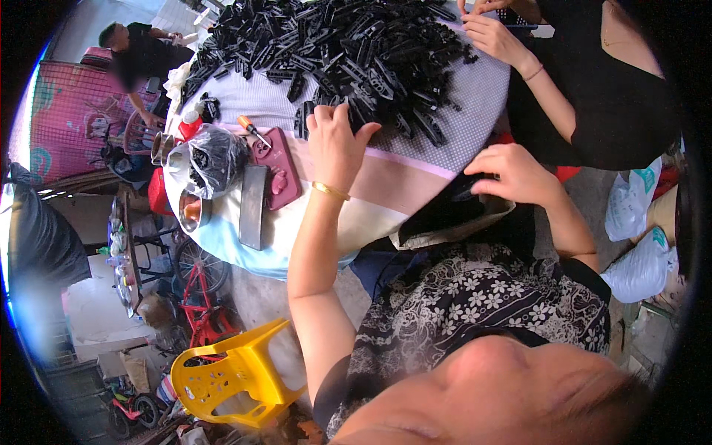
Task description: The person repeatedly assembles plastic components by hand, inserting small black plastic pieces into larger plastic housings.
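My left hand (337, 144), with a gold bangle at the wrist, reaches to the near edge of a large heap of black plastic parts (348, 55). Its thumb stands apart from the fingers, whose tips touch the parts, and nothing shows gripped in it. A loose black part (302, 119) lies just left of these fingers. My right hand (512, 170) hovers above a bag (452, 233) with a pale rim and dark inside, at the table's near right edge. Its fingers are bent but spaced apart, with no held thing visible.
The cloth-covered round table (378, 200) also bears a maroon board (280, 167), an orange-handled screwdriver (254, 130), a dark long box (254, 206) and a metal cup (194, 211). A co-worker's hand (497, 41) works at the far right. A yellow chair (230, 371) stands lower left.
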`<state>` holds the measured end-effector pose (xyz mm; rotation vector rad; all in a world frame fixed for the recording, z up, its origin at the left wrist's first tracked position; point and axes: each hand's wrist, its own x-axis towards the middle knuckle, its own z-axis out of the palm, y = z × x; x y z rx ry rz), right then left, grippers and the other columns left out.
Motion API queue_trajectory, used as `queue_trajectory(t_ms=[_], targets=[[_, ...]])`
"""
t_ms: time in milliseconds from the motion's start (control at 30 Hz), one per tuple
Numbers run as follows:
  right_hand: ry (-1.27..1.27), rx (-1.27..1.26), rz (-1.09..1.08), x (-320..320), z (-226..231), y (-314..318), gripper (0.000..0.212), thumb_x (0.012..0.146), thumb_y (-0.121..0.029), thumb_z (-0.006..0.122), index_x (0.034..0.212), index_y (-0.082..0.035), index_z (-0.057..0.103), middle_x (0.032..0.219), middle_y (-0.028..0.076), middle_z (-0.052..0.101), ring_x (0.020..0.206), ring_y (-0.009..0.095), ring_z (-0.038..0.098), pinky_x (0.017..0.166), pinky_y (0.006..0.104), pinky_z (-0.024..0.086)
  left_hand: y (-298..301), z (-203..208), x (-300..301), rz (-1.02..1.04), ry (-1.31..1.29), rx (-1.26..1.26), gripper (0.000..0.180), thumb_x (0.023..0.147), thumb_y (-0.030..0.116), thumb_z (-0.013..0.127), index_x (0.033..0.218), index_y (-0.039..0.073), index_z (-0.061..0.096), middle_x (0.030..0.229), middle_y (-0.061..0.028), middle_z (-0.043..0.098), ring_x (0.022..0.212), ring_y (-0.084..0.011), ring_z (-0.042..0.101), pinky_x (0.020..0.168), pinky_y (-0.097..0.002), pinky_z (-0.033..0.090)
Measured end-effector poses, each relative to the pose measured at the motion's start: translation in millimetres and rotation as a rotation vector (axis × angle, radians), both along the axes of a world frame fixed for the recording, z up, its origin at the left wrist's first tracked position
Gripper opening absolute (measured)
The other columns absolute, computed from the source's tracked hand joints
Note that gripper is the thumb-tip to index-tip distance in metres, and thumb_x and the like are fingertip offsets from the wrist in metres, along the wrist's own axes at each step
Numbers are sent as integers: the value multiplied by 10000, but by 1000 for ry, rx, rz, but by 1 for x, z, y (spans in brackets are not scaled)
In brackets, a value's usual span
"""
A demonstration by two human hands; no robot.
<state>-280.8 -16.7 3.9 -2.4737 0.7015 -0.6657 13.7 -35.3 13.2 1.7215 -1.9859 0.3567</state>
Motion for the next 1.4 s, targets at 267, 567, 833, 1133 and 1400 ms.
queue_trajectory(t_ms=[267,567,833,1133,1400], targets=[[-33,-284,-544,28,-20,-52,174,762,-149,649,878,-19,635,857,116,604,821,283,588,725,359,471,3,0,-8,17,89,77,304,736,215,675,962,21,615,951,-148,561,914,-324,521,812,-385,434],[-109,-299,-520,30,-25,-58,155,778,-86,609,925,-39,629,849,116,632,806,277,608,729,365,488,4,-5,-19,-28,77,81,198,716,148,659,843,28,566,903,-129,580,877,-322,525,787,-395,438],[-339,-253,-429,43,-1,-41,128,757,-51,648,885,-36,642,827,122,654,745,256,639,649,327,505,-9,-20,0,-127,242,-34,202,686,110,669,833,26,559,894,-121,589,853,-310,529,771,-389,428],[-725,-69,-332,76,16,-21,127,739,-3,677,860,-10,641,775,90,642,636,176,612,561,260,483,-1,-7,-22,-722,1875,624,103,914,74,498,986,3,512,917,-113,621,823,-215,638,744,-303,528],[-464,-469,-395,95,-4,-26,142,699,-32,663,832,-60,622,784,67,632,692,247,598,602,339,495,13,-8,-41,-458,2046,857,286,908,59,356,1099,3,562,931,-72,622,806,-167,607,751,-305,503]])
